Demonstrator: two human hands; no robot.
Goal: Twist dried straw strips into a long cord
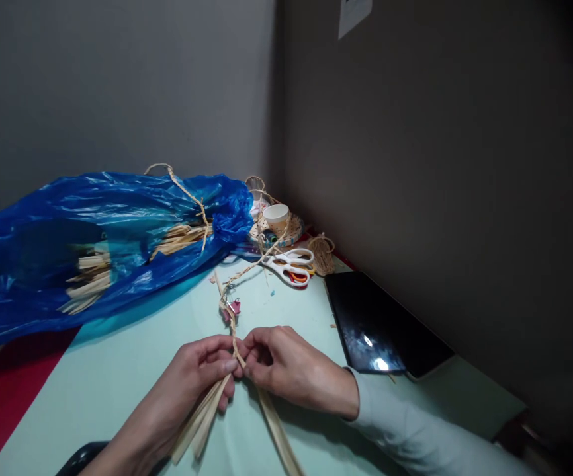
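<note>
My left hand [202, 373] and my right hand [289, 367] meet near the front of the pale green table [118, 383]. Both pinch flat tan straw strips [207, 416] where they join a thin braided cord [230, 311]. Loose strip ends trail toward me under the left hand, and another strip [279, 430] runs out below the right hand. The braid leads away across the table, with a small pink clip [235, 307] on it. Each hand's fingers are closed on the straw.
A blue plastic bag [92, 244] holding straw bundles lies at the left. White-handled scissors [291, 266], a paper cup [276, 217] on a woven mat, and a small woven coil [322, 253] sit in the corner. A dark tablet [380, 324] lies right, beside the wall.
</note>
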